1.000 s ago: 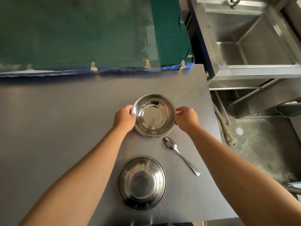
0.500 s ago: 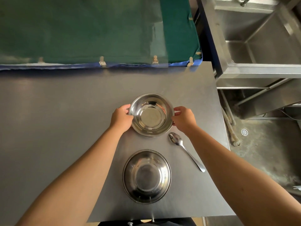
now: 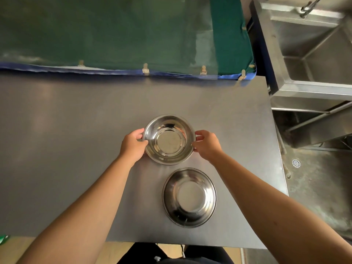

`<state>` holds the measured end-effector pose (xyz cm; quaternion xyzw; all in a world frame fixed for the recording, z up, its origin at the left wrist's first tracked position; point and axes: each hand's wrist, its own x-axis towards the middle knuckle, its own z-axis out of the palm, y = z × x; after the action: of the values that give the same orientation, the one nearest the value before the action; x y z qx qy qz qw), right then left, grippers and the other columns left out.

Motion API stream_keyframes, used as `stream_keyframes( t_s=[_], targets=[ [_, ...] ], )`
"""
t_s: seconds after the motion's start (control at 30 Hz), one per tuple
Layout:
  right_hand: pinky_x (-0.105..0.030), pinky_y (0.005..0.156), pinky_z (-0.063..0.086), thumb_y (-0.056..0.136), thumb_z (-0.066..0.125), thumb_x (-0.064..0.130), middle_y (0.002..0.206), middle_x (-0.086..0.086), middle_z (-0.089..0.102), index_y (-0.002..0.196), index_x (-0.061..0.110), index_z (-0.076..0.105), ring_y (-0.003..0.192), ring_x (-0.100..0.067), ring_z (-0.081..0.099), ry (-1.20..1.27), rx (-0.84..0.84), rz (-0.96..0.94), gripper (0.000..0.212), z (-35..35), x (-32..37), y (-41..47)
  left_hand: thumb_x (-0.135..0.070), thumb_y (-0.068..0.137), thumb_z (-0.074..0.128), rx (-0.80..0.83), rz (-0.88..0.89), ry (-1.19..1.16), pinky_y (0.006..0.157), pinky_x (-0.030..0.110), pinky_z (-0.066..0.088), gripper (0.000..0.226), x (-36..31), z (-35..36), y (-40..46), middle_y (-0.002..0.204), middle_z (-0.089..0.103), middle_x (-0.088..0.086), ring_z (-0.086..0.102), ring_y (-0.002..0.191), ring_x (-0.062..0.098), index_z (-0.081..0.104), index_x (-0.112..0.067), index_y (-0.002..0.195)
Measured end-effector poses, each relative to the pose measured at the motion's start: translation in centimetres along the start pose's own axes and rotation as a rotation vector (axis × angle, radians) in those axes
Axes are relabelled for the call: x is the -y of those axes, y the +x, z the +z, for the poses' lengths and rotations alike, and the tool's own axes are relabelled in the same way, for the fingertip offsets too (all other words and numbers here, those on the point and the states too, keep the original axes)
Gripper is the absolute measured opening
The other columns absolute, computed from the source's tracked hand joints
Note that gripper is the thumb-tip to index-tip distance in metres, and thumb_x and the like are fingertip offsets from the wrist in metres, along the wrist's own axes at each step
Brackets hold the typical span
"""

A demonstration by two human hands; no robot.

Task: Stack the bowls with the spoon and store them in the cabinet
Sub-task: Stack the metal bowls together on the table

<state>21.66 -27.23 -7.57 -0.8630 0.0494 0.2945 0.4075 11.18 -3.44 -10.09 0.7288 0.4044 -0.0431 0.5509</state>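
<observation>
A small steel bowl (image 3: 168,139) is held by its rim between both hands over the grey table (image 3: 76,130). My left hand (image 3: 133,144) grips its left edge and my right hand (image 3: 206,143) grips its right edge. A second, wider steel bowl (image 3: 189,197) sits on the table just in front of it, nearer to me and slightly right. The spoon is hidden, likely under my right forearm. No cabinet is in view.
A green cloth with a blue edge (image 3: 114,35) covers the surface beyond the table. A steel sink (image 3: 308,50) stands at the right, with a concrete floor and drain (image 3: 296,163) below. The table's near edge (image 3: 171,242) is close to my body.
The held bowl has come a little toward me, closer to the wider bowl. The view has shifted, and the spoon, visible beside my right hand before, is now covered by my right forearm.
</observation>
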Motion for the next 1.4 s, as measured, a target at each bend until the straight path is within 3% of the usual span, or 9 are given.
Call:
stream_keyframes(
  t_s=[0.2,0.37,0.6,0.93,1.1,1.2,1.27,1.33,1.4],
  targets=[
    [-0.044,0.081,0.061,0.085,0.071,0.006,0.113,-0.006,0.068,0.134,0.007,0.058,0.081,-0.022,0.070,-0.012,-0.017,-0.017,0.051,-0.1,0.1,-1.6,-0.019,0.091,0.069,0.036,-0.008,-0.125,0.076,0.030,0.059,0.057,0.4,-0.5,-1.3,0.124,0.055,-0.004,0.065,0.094,0.009,0.052,-0.021,0.145],
    [-0.045,0.084,0.060,0.087,0.073,0.012,0.114,-0.005,0.063,0.135,0.008,0.058,0.084,-0.024,0.067,-0.027,-0.051,0.000,0.050,-0.6,-0.7,-4.1,-0.033,0.087,0.071,0.058,-0.068,-0.042,0.087,0.043,0.060,0.070,1.4,-1.2,-3.2,0.124,0.059,0.000,0.066,0.089,0.013,0.041,-0.018,0.149],
    [-0.045,0.088,0.058,0.084,0.076,0.023,0.113,-0.007,0.067,0.126,0.009,0.064,0.099,-0.026,0.068,-0.050,-0.125,0.065,0.046,0.0,-3.7,-9.1,-0.038,0.082,0.075,0.296,-0.119,0.065,0.079,0.036,0.061,0.063,5.0,0.0,-7.4,0.113,0.065,0.000,0.066,0.085,0.016,0.052,-0.016,0.136],
    [-0.039,0.095,0.053,0.082,0.077,0.027,0.114,-0.006,0.070,0.124,0.010,0.065,0.105,-0.026,0.066,-0.109,-0.157,0.225,0.047,-0.2,-8.2,-13.3,-0.028,0.087,0.071,0.399,-0.073,0.160,0.104,0.045,0.051,0.054,5.9,2.6,-10.8,0.132,0.064,0.006,0.062,0.115,0.025,0.058,-0.012,0.137],
    [-0.049,0.079,0.061,0.084,0.069,0.016,0.086,-0.009,0.069,0.101,0.005,0.068,0.076,-0.028,0.068,-0.084,-0.167,0.323,0.020,-0.3,-10.1,-13.4,-0.025,0.088,0.070,0.381,-0.107,0.166,0.104,0.046,0.051,0.053,5.4,3.7,-11.5,0.131,0.065,0.008,0.062,0.117,0.026,0.058,-0.011,0.138],
    [-0.051,0.074,0.062,0.087,0.066,0.012,0.076,-0.007,0.066,0.079,0.011,0.064,0.076,-0.028,0.070,-0.045,-0.140,0.368,0.008,-0.3,-11.0,-13.5,-0.026,0.087,0.070,0.361,-0.137,0.162,0.102,0.046,0.052,0.054,5.3,4.4,-12.0,0.129,0.066,0.009,0.063,0.116,0.029,0.058,-0.012,0.138],
    [-0.052,0.077,0.062,0.087,0.065,0.010,0.075,-0.009,0.067,0.071,0.014,0.061,0.078,-0.031,0.071,-0.008,-0.130,0.382,0.017,-0.2,-11.3,-13.2,-0.026,0.087,0.068,0.332,-0.142,0.161,0.099,0.047,0.054,0.042,5.0,4.7,-12.2,0.123,0.068,0.010,0.065,0.114,0.031,0.065,-0.014,0.127],
    [-0.051,0.081,0.061,0.088,0.064,0.008,0.077,-0.013,0.068,0.074,0.008,0.066,0.078,-0.032,0.070,0.039,-0.102,0.409,0.015,-0.4,-11.5,-13.0,-0.025,0.086,0.066,0.292,-0.141,0.163,0.094,0.049,0.057,0.006,4.8,5.0,-12.5,0.111,0.072,0.012,0.068,0.107,0.033,0.068,-0.021,0.090],
    [-0.049,0.080,0.062,0.088,0.062,0.003,0.074,-0.015,0.067,0.083,-0.003,0.071,0.067,-0.029,0.069,0.132,-0.068,0.437,0.012,-0.6,-11.7,-12.9,-0.025,0.087,0.064,0.277,-0.134,0.164,0.092,0.050,0.058,0.018,4.5,5.2,-12.9,0.106,0.074,0.016,0.070,0.103,0.036,0.058,-0.023,0.070]
  ],
)
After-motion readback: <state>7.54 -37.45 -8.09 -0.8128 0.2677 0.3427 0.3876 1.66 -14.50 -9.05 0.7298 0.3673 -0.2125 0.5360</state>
